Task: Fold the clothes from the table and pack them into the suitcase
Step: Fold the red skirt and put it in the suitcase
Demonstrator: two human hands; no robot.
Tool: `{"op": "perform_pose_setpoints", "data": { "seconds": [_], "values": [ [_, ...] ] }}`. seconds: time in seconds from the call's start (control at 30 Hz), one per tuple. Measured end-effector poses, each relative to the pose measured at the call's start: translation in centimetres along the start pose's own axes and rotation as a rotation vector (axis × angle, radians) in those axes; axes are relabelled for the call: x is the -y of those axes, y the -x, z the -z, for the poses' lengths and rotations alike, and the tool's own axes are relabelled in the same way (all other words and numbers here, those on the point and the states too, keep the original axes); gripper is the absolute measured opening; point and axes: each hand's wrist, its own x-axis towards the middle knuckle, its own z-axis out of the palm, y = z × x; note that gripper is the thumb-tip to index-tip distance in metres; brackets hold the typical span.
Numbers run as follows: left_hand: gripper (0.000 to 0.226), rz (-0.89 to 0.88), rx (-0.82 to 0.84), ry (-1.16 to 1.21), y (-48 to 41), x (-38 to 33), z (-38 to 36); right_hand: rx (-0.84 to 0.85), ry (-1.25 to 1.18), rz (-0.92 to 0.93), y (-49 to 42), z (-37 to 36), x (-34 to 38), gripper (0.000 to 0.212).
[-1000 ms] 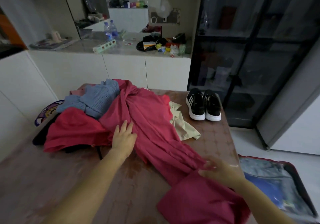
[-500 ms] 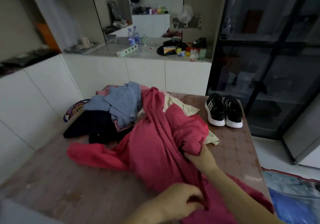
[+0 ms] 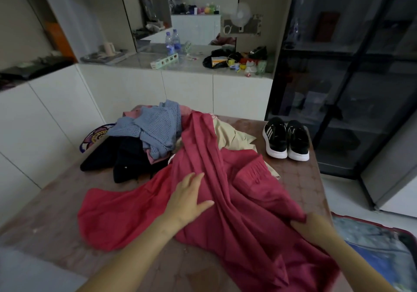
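A big red cloth [image 3: 237, 219] lies spread on the worktop [image 3: 56, 219]. The left hand [image 3: 188, 199] rests flat on it, fingers straight. The right hand [image 3: 309, 224] pinches a fold at its edge. More clothes [image 3: 153, 131] sit piled behind. Black shoes [image 3: 285, 139] stand near. The suitcase [image 3: 370, 224] lies open on the floor.

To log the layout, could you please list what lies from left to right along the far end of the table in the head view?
Patterned cloth → blue knit top → cream garment → pair of black sneakers.
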Motion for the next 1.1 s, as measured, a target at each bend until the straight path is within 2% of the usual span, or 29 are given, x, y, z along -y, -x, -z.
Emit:
{"op": "perform_pose_setpoints", "data": {
  "seconds": [0.07, 0.17, 0.2, 0.27, 0.33, 0.4, 0.47, 0.53, 0.6, 0.63, 0.67, 0.8, 0.87, 0.97, 1.03, 1.1],
  "values": [
    [0.094, -0.046, 0.051, -0.096, -0.4, -1.1, -0.5, 0.120, 0.218, -0.029, 0.6, 0.2, -1.6, 0.064],
    [0.093, -0.255, 0.144, -0.398, -1.1, -2.8, -1.6, -0.006, 0.175, 0.064, 0.6, 0.9, -0.2, 0.090],
    [0.081, -0.321, 0.160, -0.479, -1.3, -3.1, -2.0, -0.065, 0.172, 0.110, 0.5, 0.8, 0.8, 0.093],
    [0.040, -0.383, 0.200, -0.578, -1.6, -3.7, -2.5, -0.152, 0.176, 0.183, 0.1, 0.5, 3.1, 0.093],
    [0.030, -0.364, 0.256, -0.623, -1.3, -3.9, -3.1, -0.175, 0.201, 0.222, -0.5, -0.3, 4.7, 0.092],
    [0.026, -0.284, 0.345, -0.493, 0.4, -4.0, -3.2, -0.183, 0.232, 0.232, -1.1, -1.4, 5.6, 0.099],
    [0.024, -0.256, 0.471, -0.239, 3.1, -4.2, -4.0, -0.162, 0.272, 0.237, -1.8, -2.3, 5.9, 0.107],
    [0.025, -0.310, 0.623, -0.009, 6.5, -5.0, -4.5, -0.141, 0.330, 0.260, -2.3, -3.6, 5.4, 0.098],
    [0.026, -0.329, 0.680, 0.112, 8.9, -5.7, -4.5, -0.205, 0.376, 0.311, -2.7, -4.1, 4.8, 0.058],
    [0.027, -0.317, 0.653, 0.126, 9.3, -5.8, -4.4, -0.268, 0.341, 0.325, -3.0, -4.0, 4.5, 0.039],
    [0.030, -0.289, 0.604, 0.131, 9.3, -5.8, -3.8, -0.311, 0.247, 0.321, -3.2, -3.7, 4.3, 0.029],
    [0.033, -0.113, 0.295, 0.225, 6.4, -5.5, -0.2, -0.315, -0.212, 0.423, -3.0, 0.4, 5.2, 0.018],
    [0.037, -0.141, 0.129, 0.188, 4.3, -6.1, 2.2, -0.232, -0.317, 0.539, -1.8, 3.3, 5.7, 0.024],
    [0.065, -0.287, -0.060, 0.033, 1.3, -8.0, 5.4, 0.176, -0.468, 0.720, 2.1, 7.3, 5.7, 0.043],
    [0.091, -0.346, -0.068, -0.073, -0.5, -9.4, 6.4, 0.439, -0.520, 0.785, 5.1, 9.6, 5.1, 0.053],
    [0.105, -0.356, 0.044, -0.186, -1.8, -10.6, 6.3, 0.579, -0.559, 0.822, 7.7, 11.5, 4.1, 0.047]
  ]
}}
